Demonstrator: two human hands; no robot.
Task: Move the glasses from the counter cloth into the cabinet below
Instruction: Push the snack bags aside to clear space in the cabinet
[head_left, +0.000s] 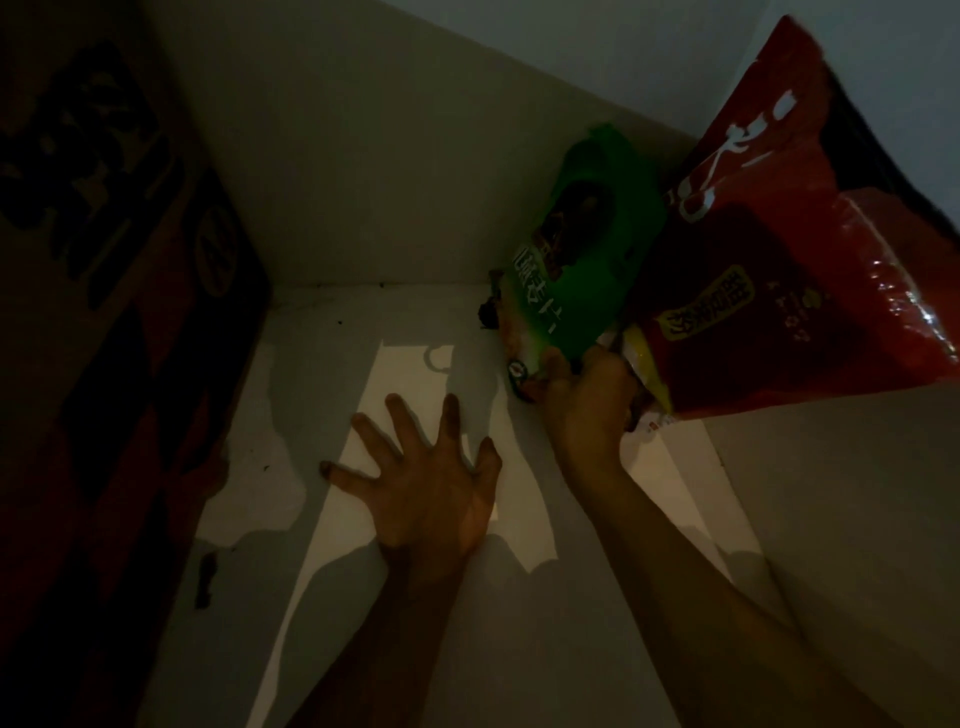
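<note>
I am looking into a dim white cabinet (363, 338). My left hand (426, 478) rests flat on the cabinet floor with its fingers spread, holding nothing. To its right, my right hand (587, 410) grips the lower corners of two food bags at the right wall: a large red bag (789, 291), lifted and tilted, and a green bag (587, 249) behind it. No glasses and no counter cloth are in view.
A tall cardboard box (114, 322) with dark printing stands along the left side of the cabinet. Small dark specks lie on the floor near the back wall. A bright strip of light falls across the floor between the box and the bags.
</note>
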